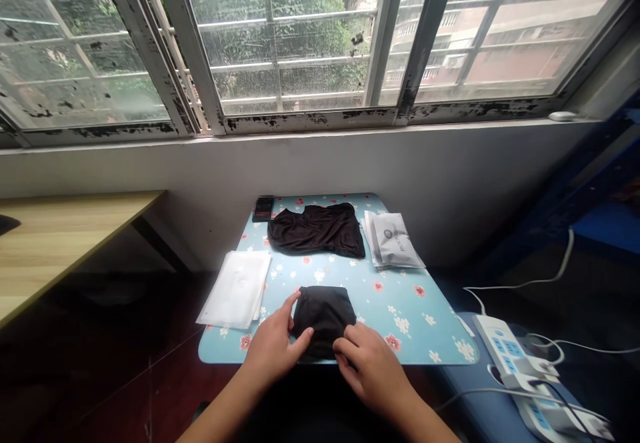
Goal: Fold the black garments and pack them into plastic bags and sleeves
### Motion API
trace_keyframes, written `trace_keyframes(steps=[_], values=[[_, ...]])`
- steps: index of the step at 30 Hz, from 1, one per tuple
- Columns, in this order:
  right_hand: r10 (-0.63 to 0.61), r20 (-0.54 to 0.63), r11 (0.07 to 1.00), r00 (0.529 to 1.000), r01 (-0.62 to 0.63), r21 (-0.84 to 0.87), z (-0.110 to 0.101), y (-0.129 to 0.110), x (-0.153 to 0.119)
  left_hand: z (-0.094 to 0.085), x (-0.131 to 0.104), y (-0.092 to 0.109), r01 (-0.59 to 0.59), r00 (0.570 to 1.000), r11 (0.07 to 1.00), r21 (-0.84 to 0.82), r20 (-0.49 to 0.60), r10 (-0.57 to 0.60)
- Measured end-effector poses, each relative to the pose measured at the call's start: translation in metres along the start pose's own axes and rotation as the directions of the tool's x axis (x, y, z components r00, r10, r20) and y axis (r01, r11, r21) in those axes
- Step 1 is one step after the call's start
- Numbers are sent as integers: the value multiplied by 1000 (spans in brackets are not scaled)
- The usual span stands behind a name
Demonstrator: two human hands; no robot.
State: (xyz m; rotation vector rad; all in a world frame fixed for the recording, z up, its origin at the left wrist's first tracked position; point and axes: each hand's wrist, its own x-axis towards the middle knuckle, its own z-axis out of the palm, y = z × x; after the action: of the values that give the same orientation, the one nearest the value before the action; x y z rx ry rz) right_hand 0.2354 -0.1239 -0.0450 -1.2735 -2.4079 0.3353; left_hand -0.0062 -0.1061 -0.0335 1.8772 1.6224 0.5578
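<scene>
A folded piece of black cloth (324, 316) lies at the near edge of the small flowered table (350, 276). My left hand (274, 338) rests along its left side, thumb and forefinger spread apart on the fabric. At the lower right edge of the cloth, the curled fingers of my right hand (370, 360) pinch the fabric. Further back, a larger black stretchy garment (317, 231) is spread out with wrinkles; its exact kind is unclear.
White translucent bags (236, 288) are stacked on the left. Grey printed packets (394, 240) lie at the right, and a small dark object (263, 208) at the back corner. Power strips (520, 363) with cords sit to the right. A wooden desk (60, 236) stands left, below windows (295, 36).
</scene>
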Motion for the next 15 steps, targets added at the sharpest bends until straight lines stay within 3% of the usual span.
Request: trace_keyframes(steps=[6, 9, 15], values=[[47, -24, 999, 999, -47, -8, -7, 14, 7, -1, 4, -2, -84, 993, 995, 51, 90, 79], [61, 28, 998, 998, -60, -14, -10, 21, 12, -3, 4, -1, -90, 988, 992, 88, 136, 77], [-43, 38, 996, 998, 46, -77, -4, 28, 16, -4, 6, 0, -81, 984, 987, 141, 168, 56]])
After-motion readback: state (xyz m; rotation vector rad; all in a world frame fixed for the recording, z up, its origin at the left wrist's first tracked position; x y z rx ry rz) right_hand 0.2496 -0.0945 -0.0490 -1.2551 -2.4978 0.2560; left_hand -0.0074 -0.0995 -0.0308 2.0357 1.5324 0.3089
